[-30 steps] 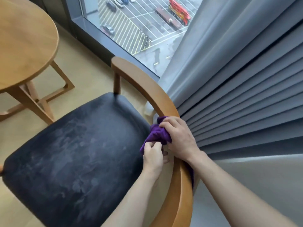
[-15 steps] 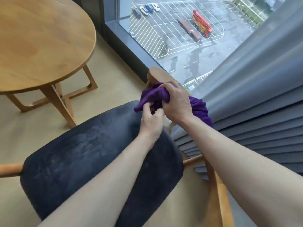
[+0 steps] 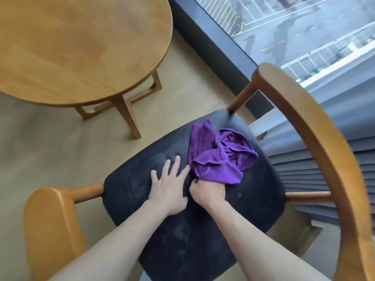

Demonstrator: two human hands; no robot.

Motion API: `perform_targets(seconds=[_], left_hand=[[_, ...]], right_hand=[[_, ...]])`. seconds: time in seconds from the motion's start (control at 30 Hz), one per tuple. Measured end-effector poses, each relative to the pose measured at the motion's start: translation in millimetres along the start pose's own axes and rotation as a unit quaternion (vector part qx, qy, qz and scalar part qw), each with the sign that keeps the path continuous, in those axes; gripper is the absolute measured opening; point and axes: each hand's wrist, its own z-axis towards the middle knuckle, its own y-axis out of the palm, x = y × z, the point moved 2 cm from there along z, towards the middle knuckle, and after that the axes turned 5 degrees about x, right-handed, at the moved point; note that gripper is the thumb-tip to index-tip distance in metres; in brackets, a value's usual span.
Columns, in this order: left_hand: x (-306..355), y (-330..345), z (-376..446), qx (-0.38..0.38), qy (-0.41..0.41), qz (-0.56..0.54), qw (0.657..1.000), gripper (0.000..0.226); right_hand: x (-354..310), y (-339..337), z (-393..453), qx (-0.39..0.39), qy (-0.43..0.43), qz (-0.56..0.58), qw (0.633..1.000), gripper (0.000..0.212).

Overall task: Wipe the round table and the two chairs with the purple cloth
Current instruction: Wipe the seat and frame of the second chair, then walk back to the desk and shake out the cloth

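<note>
**Cloth comes down onto the chair seat**

A pale floor (image 3: pixel 50 138) by a tall window (image 3: pixel 304 27), grey curtain (image 3: pixel 304 163) at the right. Head view: a wooden-armed chair (image 3: pixel 316 138) stands just beside the round table (image 3: pixel 81 47). The cloth (image 3: pixel 219 157) lies crumpled on the dark seat (image 3: pixel 182 230), toward its far right corner. The right hand (image 3: pixel 209 191) grips the cloth's near edge, fingers curled into the fabric; the bulk of the cloth lies ahead of it, away from the person. The left hand (image 3: pixel 168 185) rests flat on the seat, fingers spread and straight, its forefinger touching the cloth's left edge. The right hand is plainly the one placed to wipe. Half a second earlier both hands held the cloth bunched on the chair's curved armrest; now it has dropped to the seat, and the left hand has let go.
</note>
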Motion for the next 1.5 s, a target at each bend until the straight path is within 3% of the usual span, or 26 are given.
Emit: perform_targets(seconds=[0.07,0.13,0.2,0.23,0.3,0.4,0.47,0.57,0.67,0.83,0.9,1.03,1.07,1.17,1.2,1.27,1.33,1.4,1.5], left_hand=[[-4,-2,3,0.009,-0.003,-0.024,1.000,0.087],[-5,-9,-3,-0.013,-0.006,-0.070,0.997,0.069],[-2,-22,-17,-0.027,-0.046,-0.220,0.974,0.031],[1,-31,-29,-0.029,-0.087,-0.319,0.943,0.013],[5,-51,-59,-0.047,-0.172,-0.495,0.851,0.011],[13,-94,-108,-0.049,-0.214,-0.654,0.724,0.033],[25,-135,-135,-0.026,-0.177,-0.714,0.677,0.043],[56,-203,-175,0.006,-0.116,-0.754,0.646,0.040],[90,-275,-222,0.029,-0.037,-0.752,0.657,0.016],[121,-392,-301,0.127,0.101,-0.637,0.754,0.020],[131,-432,-331,0.172,0.142,-0.604,0.765,0.017],[152,-492,-377,0.159,0.215,-0.622,0.736,0.023],[157,-503,-384,0.142,0.236,-0.638,0.719,0.026],[174,-523,-402,0.036,0.305,-0.696,0.649,0.047],[179,-526,-409,0.000,0.328,-0.696,0.639,0.057],[185,-529,-417,-0.036,0.362,-0.671,0.646,0.073],[186,-528,-422,-0.047,0.363,-0.652,0.664,0.079],[187,-525,-424,-0.052,0.328,-0.672,0.662,0.063],[186,-520,-419,-0.072,0.220,-0.743,0.627,0.035]], right_hand=[[-1,-2,-3,0.006,0.005,0.048,0.999,0.059],[-4,-12,-12,-0.020,0.081,0.204,0.975,0.063],[-12,-30,-31,-0.087,0.151,0.376,0.910,0.037],[-15,-41,-42,-0.116,0.165,0.448,0.871,0.027],[-19,-74,-69,-0.139,0.171,0.527,0.821,0.022],[-22,-148,-111,-0.138,0.117,0.564,0.806,0.022],[-29,-206,-139,-0.145,0.052,0.578,0.801,0.024],[-39,-295,-186,-0.151,-0.050,0.589,0.793,0.027],[-47,-383,-229,-0.116,-0.122,0.588,0.791,0.029],[-57,-518,-304,-0.024,-0.208,0.608,0.766,0.033],[-57,-562,-336,0.012,-0.234,0.630,0.740,0.035],[-53,-620,-392,0.027,-0.266,0.681,0.682,0.037],[-54,-629,-404,0.019,-0.271,0.710,0.649,0.036],[-52,-638,-431,0.005,-0.261,0.824,0.503,0.041],[-51,-637,-437,0.009,-0.259,0.845,0.467,0.045],[-53,-631,-448,0.025,-0.264,0.864,0.428,0.046],[-61,-622,-453,0.046,-0.262,0.874,0.406,0.047],[-74,-609,-453,0.084,-0.251,0.878,0.400,0.065],[-94,-584,-452,0.136,-0.249,0.845,0.453,0.081]])
